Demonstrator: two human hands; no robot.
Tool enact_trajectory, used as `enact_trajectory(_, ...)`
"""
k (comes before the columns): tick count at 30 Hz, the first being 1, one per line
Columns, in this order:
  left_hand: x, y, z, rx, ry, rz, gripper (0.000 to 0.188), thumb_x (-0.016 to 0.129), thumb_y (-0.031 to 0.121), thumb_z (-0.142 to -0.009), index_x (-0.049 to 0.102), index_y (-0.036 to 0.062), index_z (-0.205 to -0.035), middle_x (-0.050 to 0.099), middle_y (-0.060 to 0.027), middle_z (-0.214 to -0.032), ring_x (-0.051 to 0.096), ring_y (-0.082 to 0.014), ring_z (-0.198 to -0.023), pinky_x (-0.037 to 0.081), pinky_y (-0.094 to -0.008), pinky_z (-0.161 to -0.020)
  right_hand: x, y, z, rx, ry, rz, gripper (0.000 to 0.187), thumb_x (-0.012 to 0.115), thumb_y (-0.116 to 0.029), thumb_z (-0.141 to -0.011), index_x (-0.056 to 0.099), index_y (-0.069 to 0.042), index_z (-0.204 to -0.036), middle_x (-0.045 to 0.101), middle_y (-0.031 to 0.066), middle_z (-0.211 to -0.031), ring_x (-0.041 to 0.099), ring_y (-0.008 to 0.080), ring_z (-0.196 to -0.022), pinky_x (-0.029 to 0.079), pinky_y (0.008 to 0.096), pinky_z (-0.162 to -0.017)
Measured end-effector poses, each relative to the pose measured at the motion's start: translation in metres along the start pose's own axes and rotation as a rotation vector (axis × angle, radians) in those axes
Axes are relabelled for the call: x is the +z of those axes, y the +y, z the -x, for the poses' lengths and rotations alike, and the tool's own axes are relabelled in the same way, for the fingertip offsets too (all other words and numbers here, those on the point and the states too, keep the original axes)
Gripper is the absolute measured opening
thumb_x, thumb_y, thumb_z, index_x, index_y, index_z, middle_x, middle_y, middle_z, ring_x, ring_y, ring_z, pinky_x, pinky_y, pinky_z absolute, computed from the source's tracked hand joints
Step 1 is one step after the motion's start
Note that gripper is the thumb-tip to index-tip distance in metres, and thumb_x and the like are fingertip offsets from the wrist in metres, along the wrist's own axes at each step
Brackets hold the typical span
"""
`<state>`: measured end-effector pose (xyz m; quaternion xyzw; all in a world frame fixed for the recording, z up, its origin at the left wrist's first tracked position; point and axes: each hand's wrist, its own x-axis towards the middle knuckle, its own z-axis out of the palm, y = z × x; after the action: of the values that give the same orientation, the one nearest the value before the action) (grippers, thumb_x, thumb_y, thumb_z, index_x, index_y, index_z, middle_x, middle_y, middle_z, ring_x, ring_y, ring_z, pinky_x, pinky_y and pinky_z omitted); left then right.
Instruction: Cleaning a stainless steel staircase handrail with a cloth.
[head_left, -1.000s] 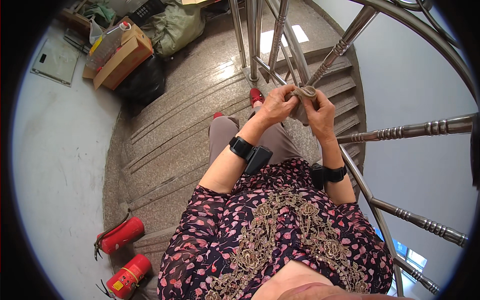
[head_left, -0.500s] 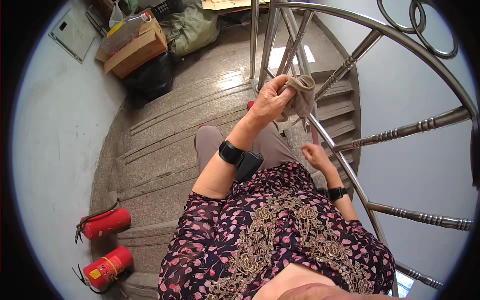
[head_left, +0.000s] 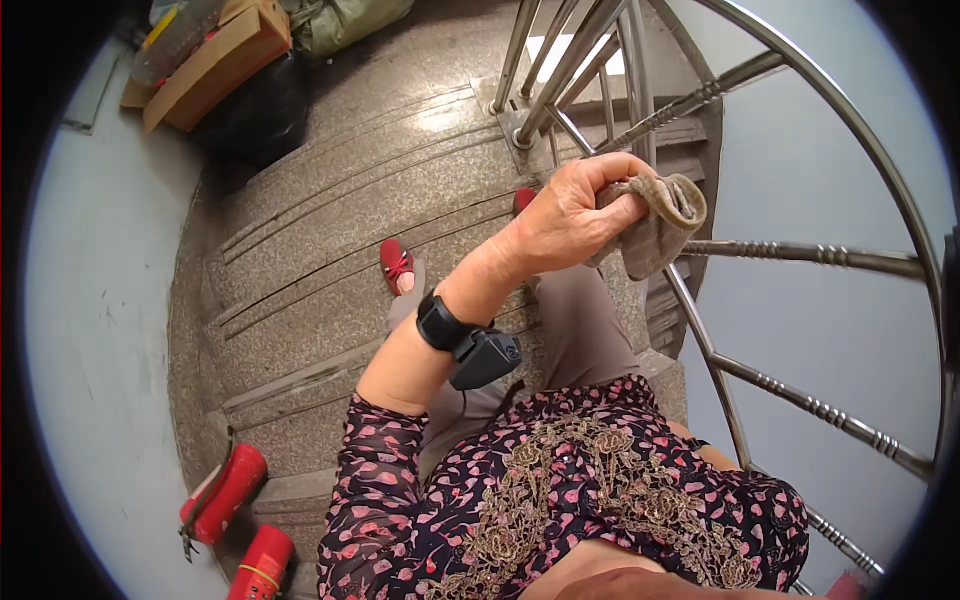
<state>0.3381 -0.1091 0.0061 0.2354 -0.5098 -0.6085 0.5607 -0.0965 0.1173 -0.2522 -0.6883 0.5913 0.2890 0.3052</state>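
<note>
Far L: red extinguishers on stairs, nr wall. Mid: L hand, grip narrow, thumb + fingers pinching brown cloth; cloth sticks out R of grip, bunched, long axis unclear. R: metal railing, contact w/ cloth unclear. R hand hidden, grip can't tell.

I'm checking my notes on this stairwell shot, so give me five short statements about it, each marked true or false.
1. The left hand has the brownish cloth in its grip. True.
2. Wooden bars cross the picture's right side. False: the railing there is shiny metal.
3. Two red fire extinguishers are near the pale wall. True.
4. The person wears blue boots. False: the shoes are red.
5. A black device is strapped to the left forearm. True.
</note>
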Motion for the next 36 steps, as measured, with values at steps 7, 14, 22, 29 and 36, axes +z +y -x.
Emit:
enact_trajectory(7,-0.188,-0.055,-0.099,-0.125,-0.104,-0.267,0.023,0.052,0.014,-0.093,0.064,0.0036,-0.111,0.056,0.0055,-0.075,0.048,0.0002,-0.061,0.039,-0.018,-0.05,0.038,-0.028,0.023,0.047,-0.079,0.192,0.021,0.057,-0.017,-0.086,0.056,-0.007,-0.104,0.061,0.0108,-0.091,0.061,0.024,-0.078,0.053,0.039,-0.064)
enact_trajectory(14,-0.233,-0.065,-0.131,-0.506,-0.056,-0.205,0.024,0.055,0.017,-0.095,0.063,0.0057,-0.115,0.06,0.0056,-0.089,0.051,-0.0033,-0.08,0.044,-0.0209,-0.072,0.004,-0.062,0.05,-0.084,-0.081,0.296,0.019,0.052,-0.016,-0.087,0.052,-0.011,-0.105,0.057,0.013,-0.089,0.062,0.0297,-0.076,0.054,0.041,-0.059)
enact_trajectory(22,-0.258,-0.074,-0.103,-0.725,0.134,-0.039,0.019,0.055,0.017,-0.095,0.063,0.0064,-0.108,0.057,0.0075,-0.08,0.046,0.0001,-0.064,0.037,-0.0174,-0.055,-0.058,-0.125,0.05,-0.198,-0.55,0.247,0.018,0.053,-0.013,-0.085,0.061,-0.011,-0.101,0.061,0.0113,-0.103,0.061,0.029,-0.095,0.053,0.0383,-0.076)
enact_trajectory(29,-0.226,-0.057,-0.073,-0.787,0.203,0.028,0.021,0.059,0.016,-0.094,0.061,0.0081,-0.114,0.062,0.0055,-0.093,0.051,-0.0006,-0.073,0.04,-0.0167,-0.058,-0.08,-0.156,0.018,0.379,0.086,-0.529,0.034,0.062,-0.018,-0.087,0.06,-0.002,-0.117,0.064,0.0212,-0.103,0.063,0.0342,-0.094,0.052,0.0379,-0.08)
enact_trajectory(36,-0.151,-0.02,-0.079,-0.978,-0.153,0.047,0.026,0.056,0.01,-0.092,0.059,0.0054,-0.118,0.063,-0.0003,-0.1,0.056,-0.0081,-0.087,0.047,-0.0238,-0.077,-0.24,-0.251,0.047,0.53,0.227,-1.51,0.042,0.059,-0.024,-0.093,0.053,-0.003,-0.129,0.066,0.0121,-0.109,0.067,0.0168,-0.087,0.053,0.0262,-0.068)
